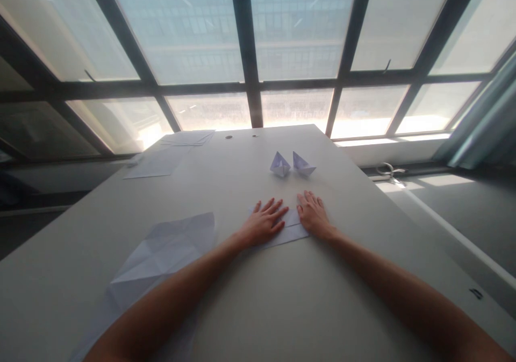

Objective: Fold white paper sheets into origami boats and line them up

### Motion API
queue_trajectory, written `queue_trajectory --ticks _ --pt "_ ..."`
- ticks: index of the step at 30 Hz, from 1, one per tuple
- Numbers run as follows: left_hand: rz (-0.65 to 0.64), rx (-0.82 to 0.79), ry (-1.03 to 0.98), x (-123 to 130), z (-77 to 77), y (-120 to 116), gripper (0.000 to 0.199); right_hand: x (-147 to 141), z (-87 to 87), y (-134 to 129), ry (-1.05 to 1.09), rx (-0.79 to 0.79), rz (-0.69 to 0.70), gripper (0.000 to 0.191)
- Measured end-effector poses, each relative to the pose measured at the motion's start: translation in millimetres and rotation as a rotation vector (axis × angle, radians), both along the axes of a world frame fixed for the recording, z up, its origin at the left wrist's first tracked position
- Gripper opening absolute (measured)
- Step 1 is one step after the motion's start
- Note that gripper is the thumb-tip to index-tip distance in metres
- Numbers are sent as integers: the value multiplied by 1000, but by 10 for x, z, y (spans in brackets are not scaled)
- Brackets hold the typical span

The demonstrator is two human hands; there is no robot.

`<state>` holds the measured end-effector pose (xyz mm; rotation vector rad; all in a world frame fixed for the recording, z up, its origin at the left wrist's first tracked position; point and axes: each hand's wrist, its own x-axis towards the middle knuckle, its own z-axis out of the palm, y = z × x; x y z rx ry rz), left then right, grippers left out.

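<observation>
The right edge of the tabletop (pixel 282 303) slants toward the lower right, with a stretch of white surface between it and the right hand (pixel 313 214). The left edge lies well apart from the left hand (pixel 264 223); on that side, a creased paper (pixel 173 246) reaches under the left forearm, so room there is tighter. Between the two forearms there is wide room toward the near side.

The folded paper (pixel 296 233) lies flat on the tabletop, under both hands, with a strip of it showing between them. Neither hand is clenched or grasping: the left rests palm down with fingers spread, and the right rests palm down at the paper's right end, fingers closer together.

The tabletop runs toward a large window (pixel 302 28) with dark frames; daylight falls through it. A curtain (pixel 479 117) hangs at the right.

Counted: one folded paper under the hands; two pointed paper shapes (pixel 280 165) just beyond them, standing side by side and slightly apart; two small holes (pixel 229 137) near the far edge. Several flat sheets (pixel 155 164) lie at the far left, partly overlapping; their exact number cannot be told.
</observation>
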<state>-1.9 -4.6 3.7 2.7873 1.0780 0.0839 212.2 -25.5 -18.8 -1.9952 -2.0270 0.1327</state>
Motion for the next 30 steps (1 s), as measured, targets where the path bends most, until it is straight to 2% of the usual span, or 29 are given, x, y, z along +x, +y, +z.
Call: queue_trajectory --ticks 3,8,16,20,25,30 --pt "14 0 5 -2 -17 8 59 15 18 1 -16 -30 48 54" --pt "50 21 -25 -6 -63 15 67 68 35 2 -54 -107 190 76" --pt "183 55 -35 -8 -110 4 81 64 40 -17 -67 -99 233 70" --pt "173 55 -23 -27 -116 26 81 46 96 -41 -62 -69 291 65" --pt "127 53 -5 -70 -105 72 79 0 183 -101 -62 -9 548 59" --pt "121 61 6 -77 -117 96 72 -34 168 -108 -53 -51 544 65"
